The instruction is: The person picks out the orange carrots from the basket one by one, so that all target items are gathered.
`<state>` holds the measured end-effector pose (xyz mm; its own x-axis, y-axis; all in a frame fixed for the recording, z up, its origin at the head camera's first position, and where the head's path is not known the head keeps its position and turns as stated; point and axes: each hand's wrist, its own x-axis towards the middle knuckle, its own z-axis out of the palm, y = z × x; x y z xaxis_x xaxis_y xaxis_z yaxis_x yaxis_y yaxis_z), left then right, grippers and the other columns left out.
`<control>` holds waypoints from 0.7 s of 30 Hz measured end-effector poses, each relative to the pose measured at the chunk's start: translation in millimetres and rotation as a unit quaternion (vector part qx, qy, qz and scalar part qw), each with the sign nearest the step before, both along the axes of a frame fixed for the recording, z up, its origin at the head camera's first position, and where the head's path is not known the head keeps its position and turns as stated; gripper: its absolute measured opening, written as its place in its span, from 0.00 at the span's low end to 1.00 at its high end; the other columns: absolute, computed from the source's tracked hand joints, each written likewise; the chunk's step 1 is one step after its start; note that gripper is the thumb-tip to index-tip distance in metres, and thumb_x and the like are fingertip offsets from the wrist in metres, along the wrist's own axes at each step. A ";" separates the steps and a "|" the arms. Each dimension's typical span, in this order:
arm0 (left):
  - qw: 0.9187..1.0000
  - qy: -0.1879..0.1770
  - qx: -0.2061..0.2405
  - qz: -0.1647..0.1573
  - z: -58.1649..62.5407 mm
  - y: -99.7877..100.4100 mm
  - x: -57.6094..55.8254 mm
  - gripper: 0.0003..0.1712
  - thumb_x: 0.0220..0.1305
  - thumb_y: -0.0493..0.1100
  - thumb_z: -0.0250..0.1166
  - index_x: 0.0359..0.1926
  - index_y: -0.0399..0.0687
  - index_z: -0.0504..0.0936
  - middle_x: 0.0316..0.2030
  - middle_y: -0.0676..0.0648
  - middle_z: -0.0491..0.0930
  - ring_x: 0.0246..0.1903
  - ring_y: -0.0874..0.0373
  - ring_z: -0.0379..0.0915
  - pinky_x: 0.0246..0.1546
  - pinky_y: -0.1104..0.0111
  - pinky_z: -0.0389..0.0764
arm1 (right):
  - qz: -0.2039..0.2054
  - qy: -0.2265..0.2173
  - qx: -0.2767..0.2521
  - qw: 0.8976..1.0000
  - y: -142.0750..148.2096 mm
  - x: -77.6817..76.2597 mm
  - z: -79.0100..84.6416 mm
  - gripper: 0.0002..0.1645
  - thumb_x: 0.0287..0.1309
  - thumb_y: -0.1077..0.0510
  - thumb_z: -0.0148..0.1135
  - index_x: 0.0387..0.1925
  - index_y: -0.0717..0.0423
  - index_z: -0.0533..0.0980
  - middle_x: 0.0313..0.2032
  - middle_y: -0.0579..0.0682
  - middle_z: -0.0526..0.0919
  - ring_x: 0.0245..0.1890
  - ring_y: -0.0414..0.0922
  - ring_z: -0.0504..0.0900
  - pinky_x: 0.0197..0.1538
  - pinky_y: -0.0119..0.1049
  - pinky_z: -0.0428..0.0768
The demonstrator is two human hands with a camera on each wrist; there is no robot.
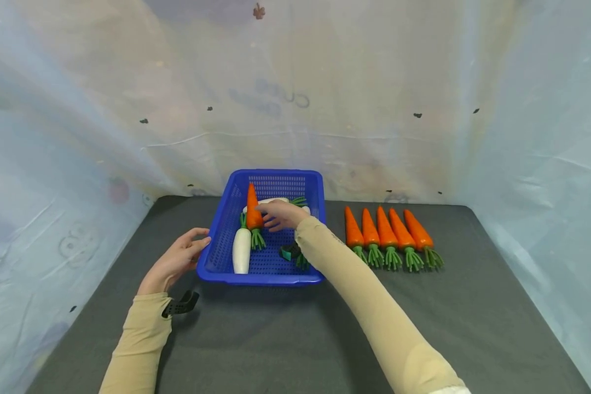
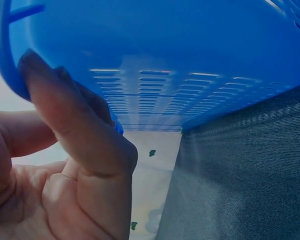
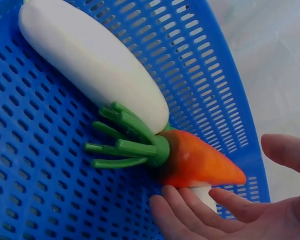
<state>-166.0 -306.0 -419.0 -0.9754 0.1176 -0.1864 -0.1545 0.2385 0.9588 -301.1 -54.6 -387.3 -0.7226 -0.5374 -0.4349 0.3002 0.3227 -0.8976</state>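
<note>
A blue plastic basket holds white radishes and one carrot with green stems. My left hand grips the basket's left rim, its bent fingers against the outer wall in the left wrist view. Inside the basket, my right hand is beside the carrot with its fingers extended and nothing held. In the right wrist view the fingertips are right at the side of the carrot; touching or just apart, I cannot tell. The right hand and sleeve hide part of the basket's contents.
Several carrots lie side by side on the dark grey table, right of the basket, stems toward me. Pale plastic sheeting stands behind and along both sides of the table.
</note>
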 end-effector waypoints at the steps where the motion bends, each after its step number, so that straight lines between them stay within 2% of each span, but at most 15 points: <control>1: 1.000 0.002 0.002 -0.001 -0.2 0.2 -0.3 0.31 0.73 0.53 0.50 0.67 0.41 0.55 0.44 0.40 0.81 0.38 0.51 0.82 0.39 0.59 0.80 | -0.002 0.000 0.002 1.000 -0.8 -0.6 -1.2 0.35 0.70 0.50 0.51 0.71 0.59 0.55 0.63 0.66 0.64 0.62 0.60 0.66 0.62 0.52 0.65; 10: 1.000 -0.001 0.004 0.003 -1.9 1.5 -1.1 0.30 0.74 0.53 0.50 0.67 0.42 0.56 0.43 0.40 0.81 0.38 0.50 0.82 0.38 0.59 0.81 | -0.016 -0.037 -0.001 0.999 -6.2 -2.8 -8.6 0.37 0.70 0.48 0.51 0.71 0.60 0.53 0.65 0.66 0.62 0.64 0.60 0.63 0.63 0.50 0.63; 16: 1.000 0.001 0.007 0.002 -0.1 0.2 -0.2 0.30 0.74 0.52 0.50 0.67 0.41 0.55 0.43 0.39 0.81 0.36 0.50 0.82 0.37 0.59 0.81 | -0.027 -0.081 -0.036 0.996 -9.9 -4.3 -10.0 0.37 0.70 0.45 0.48 0.71 0.61 0.53 0.68 0.65 0.58 0.67 0.60 0.58 0.66 0.51 0.58; 21: 1.000 0.004 0.004 -0.001 1.4 0.9 0.2 0.31 0.74 0.52 0.50 0.67 0.39 0.54 0.43 0.39 0.81 0.36 0.51 0.82 0.36 0.60 0.81 | -0.052 -0.090 -0.026 0.994 -14.3 -4.8 -14.8 0.38 0.68 0.45 0.52 0.70 0.60 0.56 0.65 0.65 0.62 0.65 0.61 0.61 0.65 0.51 0.60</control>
